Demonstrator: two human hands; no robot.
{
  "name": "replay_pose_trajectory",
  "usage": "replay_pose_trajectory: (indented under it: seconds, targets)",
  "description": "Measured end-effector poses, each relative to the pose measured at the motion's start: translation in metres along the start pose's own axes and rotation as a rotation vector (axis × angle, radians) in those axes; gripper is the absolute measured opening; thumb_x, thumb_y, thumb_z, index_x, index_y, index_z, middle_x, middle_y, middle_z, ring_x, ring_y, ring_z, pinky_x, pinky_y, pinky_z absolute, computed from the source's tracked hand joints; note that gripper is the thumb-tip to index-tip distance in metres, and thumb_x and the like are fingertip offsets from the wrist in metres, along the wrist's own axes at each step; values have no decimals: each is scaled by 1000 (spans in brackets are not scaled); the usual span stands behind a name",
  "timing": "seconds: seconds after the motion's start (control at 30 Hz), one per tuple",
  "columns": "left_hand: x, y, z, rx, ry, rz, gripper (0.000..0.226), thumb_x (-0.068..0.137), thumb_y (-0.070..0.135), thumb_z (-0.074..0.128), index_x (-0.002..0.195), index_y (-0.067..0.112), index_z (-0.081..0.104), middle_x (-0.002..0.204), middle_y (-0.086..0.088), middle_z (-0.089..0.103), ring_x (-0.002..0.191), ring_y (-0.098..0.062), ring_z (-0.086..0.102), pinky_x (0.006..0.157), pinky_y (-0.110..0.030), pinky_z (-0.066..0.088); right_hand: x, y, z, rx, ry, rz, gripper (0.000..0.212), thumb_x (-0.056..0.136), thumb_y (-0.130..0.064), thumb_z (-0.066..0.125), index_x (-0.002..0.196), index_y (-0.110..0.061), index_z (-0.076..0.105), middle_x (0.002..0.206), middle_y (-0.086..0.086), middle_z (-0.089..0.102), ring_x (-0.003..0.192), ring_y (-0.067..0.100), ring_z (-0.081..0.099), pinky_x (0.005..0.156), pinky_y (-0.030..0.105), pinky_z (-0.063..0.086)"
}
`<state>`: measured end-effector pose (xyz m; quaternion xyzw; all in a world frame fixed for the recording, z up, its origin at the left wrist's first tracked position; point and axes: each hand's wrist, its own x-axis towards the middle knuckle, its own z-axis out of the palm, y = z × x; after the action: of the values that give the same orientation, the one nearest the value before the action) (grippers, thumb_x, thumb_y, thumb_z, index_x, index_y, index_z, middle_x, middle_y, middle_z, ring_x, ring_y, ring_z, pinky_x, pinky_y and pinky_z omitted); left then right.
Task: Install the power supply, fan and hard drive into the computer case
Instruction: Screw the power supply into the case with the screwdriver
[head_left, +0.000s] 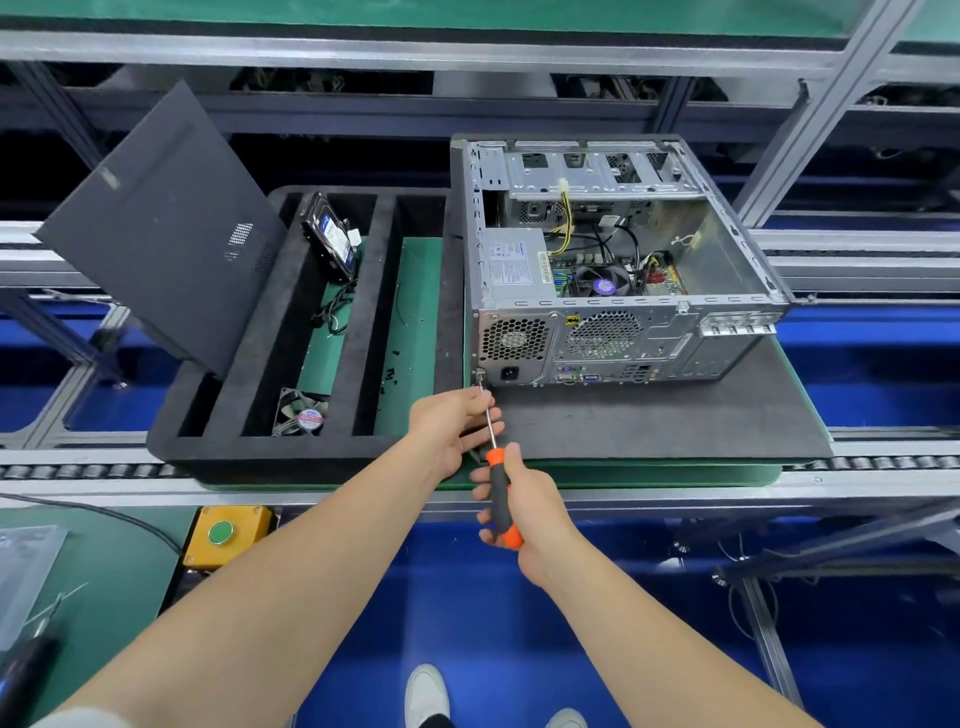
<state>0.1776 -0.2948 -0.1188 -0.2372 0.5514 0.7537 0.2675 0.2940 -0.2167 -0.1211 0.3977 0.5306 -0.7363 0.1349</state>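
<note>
Sheet-metal computer case (623, 322) lies open on a dark mat (649, 421), the boxy grey power supply (517, 270) seated in its near-left corner, label unreadable. A black foam tray (371, 312) holds the hard drive (332, 239) leaning at one slot's far end, the fan (302, 413) at its near end. The right hand (530, 514) grips the orange-and-black screwdriver (500, 496) handle; the left hand (449, 426) pinches its steel shaft.

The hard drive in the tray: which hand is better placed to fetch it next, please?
Probably the left hand: it merely pinches the screwdriver shaft beside the tray holding the hard drive; the right hand grips the handle.
</note>
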Motion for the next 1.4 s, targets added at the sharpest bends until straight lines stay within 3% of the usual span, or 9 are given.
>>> replay_pose_trajectory:
  seconds: [0.17,0.53,0.7,0.83,1.0,1.1,1.17,1.3,1.4]
  targets:
    - [0,0,-1,-46,3,23,16,91,-2,69,106,2,68,95,-15,74,83,-25,74,61,-31,60,2,-2,-2,-11,1,-37,55,102,-60,51,96,-13,79,76,4,59,49,17,52,44,27,43]
    - [4,5,5,-105,-67,-33,25,98,13,63,118,-1,63,105,-17,76,89,-25,76,65,-34,61,1,3,-4,-30,20,-98,47,99,-58,59,98,-14,76,76,2,60,49,17,51,43,26,39]
    - [4,0,10,-152,-14,-21,21,97,12,63,112,-3,64,102,-17,76,85,-25,77,62,-31,61,1,2,-10,-104,37,-138,46,100,-56,59,96,-14,75,70,0,60,48,17,50,42,26,38]
    - [6,5,-3,-109,195,167,16,92,10,60,101,-2,67,94,-21,76,78,-27,78,66,-33,63,-1,1,-12,-255,26,-230,44,100,-54,57,91,-14,74,63,-3,59,48,17,50,43,28,40]
    - [14,31,-52,292,414,401,10,87,12,66,94,10,72,84,-6,77,66,-11,75,71,-33,65,6,-20,11,-414,26,-336,35,101,-47,58,91,-17,73,72,0,65,48,18,54,44,25,46]
    - [24,57,-78,750,350,557,6,88,21,74,91,17,77,80,4,77,70,-4,73,83,-31,61,18,-34,33,-452,29,-388,29,99,-43,60,95,-17,71,74,2,68,45,17,60,41,22,46]
    - [34,74,-93,964,272,602,16,92,22,73,105,15,79,92,1,78,83,-10,73,92,-31,57,26,-43,47,-500,49,-438,29,101,-43,58,98,-17,70,76,2,70,46,13,65,41,24,48]
    - [52,108,-124,999,264,689,24,97,5,60,111,13,78,101,-4,77,92,-15,71,97,-31,55,48,-59,72,-602,74,-544,22,104,-38,54,98,-20,66,83,3,73,62,17,72,63,47,63]
    - [68,126,-150,1198,229,674,27,96,0,59,111,15,75,110,0,74,94,-10,65,94,-19,47,62,-67,92,-679,88,-607,22,103,-32,51,113,-19,65,85,1,72,75,24,73,68,44,62]
